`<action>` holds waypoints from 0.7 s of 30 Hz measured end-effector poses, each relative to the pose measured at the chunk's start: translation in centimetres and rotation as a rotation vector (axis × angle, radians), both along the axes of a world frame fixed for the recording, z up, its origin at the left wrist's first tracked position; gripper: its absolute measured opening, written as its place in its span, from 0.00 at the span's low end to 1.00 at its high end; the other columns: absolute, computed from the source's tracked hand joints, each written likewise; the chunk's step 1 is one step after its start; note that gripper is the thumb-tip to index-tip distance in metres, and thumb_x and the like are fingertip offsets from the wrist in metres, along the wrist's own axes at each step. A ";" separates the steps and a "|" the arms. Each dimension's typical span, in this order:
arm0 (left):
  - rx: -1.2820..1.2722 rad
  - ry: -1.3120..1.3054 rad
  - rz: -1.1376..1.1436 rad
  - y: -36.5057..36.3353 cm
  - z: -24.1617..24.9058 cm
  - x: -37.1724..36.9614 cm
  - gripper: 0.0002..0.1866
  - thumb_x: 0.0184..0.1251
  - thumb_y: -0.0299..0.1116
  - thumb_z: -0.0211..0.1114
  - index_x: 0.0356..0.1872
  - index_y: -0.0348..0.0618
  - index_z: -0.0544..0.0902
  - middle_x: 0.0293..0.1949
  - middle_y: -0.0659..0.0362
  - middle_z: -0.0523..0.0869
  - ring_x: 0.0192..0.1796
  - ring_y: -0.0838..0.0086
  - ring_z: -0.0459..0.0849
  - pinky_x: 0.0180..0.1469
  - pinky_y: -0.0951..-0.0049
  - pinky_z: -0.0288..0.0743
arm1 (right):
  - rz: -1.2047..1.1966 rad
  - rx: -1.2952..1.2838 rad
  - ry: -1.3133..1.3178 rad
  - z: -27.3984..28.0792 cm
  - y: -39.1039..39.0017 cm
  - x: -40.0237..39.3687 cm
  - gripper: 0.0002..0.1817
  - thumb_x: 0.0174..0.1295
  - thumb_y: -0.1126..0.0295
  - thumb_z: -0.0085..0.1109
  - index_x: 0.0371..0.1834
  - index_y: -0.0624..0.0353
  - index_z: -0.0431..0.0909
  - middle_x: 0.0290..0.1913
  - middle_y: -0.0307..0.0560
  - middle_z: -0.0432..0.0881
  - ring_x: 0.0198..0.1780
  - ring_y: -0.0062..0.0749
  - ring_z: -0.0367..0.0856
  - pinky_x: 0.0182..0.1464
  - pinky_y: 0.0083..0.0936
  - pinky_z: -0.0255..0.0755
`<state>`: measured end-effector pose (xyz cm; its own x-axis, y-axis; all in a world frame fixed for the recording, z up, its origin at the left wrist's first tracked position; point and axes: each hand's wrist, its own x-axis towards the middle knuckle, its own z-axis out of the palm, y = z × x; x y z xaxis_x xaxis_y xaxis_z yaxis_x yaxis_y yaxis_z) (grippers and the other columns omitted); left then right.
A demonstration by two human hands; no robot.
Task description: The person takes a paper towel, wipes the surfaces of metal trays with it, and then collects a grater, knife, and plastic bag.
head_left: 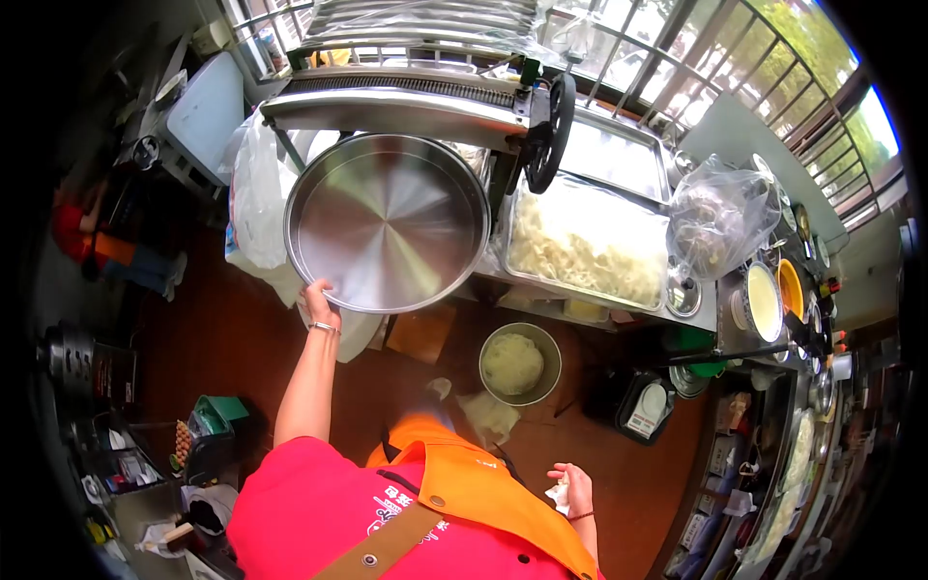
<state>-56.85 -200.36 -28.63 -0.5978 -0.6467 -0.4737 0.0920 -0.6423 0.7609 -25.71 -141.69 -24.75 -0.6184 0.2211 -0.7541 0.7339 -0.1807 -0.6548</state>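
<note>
A large round steel pan (pixel 387 224) with a shiny, bare inside tilts toward me below the metal machine. My left hand (pixel 320 304) grips its lower left rim, fingers closed on the edge. Low on the right, my right hand (pixel 574 486) is bent around a small whitish thing (pixel 558 492), too small to name. Right of the pan, a tray of pale, noodle-like food (pixel 585 242) rests on the counter. On the floor between my hands stands a metal pot (pixel 520 363) with whitish food in it.
The machine (pixel 396 101) with a black handwheel (pixel 551 132) spans the back. A plastic bag (pixel 723 217) and bowls (pixel 763 302) lie to the right. A black bin (pixel 645 406) stands on the floor. Another person (pixel 106 242) is at the far left.
</note>
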 end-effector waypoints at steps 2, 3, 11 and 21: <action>0.065 -0.058 0.025 -0.5 0.8 -4.7 0.11 0.45 0.21 0.60 0.28 0.47 0.70 0.31 0.64 0.71 0.35 0.72 0.73 0.38 0.70 0.70 | 0.113 0.114 -0.037 -1.6 -1.7 -0.9 0.17 0.74 0.60 0.52 0.48 0.64 0.82 0.37 0.51 0.89 0.32 0.26 0.83 0.37 0.23 0.77; 0.087 -0.007 -0.057 -0.7 0.9 -6.4 0.10 0.45 0.22 0.61 0.28 0.47 0.71 0.31 0.63 0.73 0.34 0.71 0.74 0.37 0.70 0.70 | 0.173 0.178 -0.049 -2.2 -2.3 -1.2 0.17 0.74 0.61 0.52 0.47 0.64 0.83 0.37 0.50 0.90 0.32 0.26 0.83 0.38 0.23 0.77; 0.162 0.118 -0.246 -3.9 -9.2 -17.0 0.12 0.41 0.27 0.63 0.32 0.49 0.76 0.32 0.62 0.79 0.36 0.68 0.80 0.39 0.68 0.78 | 0.272 0.633 -0.258 -5.4 -1.6 3.1 0.17 0.68 0.58 0.57 0.40 0.63 0.84 0.29 0.46 0.89 0.33 0.30 0.89 0.39 0.29 0.82; -0.090 -0.345 -0.747 0.7 -15.4 -19.4 0.26 0.57 0.41 0.64 0.55 0.37 0.78 0.57 0.48 0.81 0.59 0.54 0.79 0.61 0.52 0.75 | -0.151 0.780 -0.416 -1.2 -9.5 8.1 0.34 0.70 0.39 0.45 0.36 0.61 0.87 0.42 0.62 0.87 0.49 0.59 0.84 0.55 0.47 0.76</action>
<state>-76.25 -199.61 -44.03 -0.7157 -0.1812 -0.6745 -0.5828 -0.3772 0.7198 -17.60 -151.23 -25.99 -0.2518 0.8213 -0.5119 0.9436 0.0909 -0.3182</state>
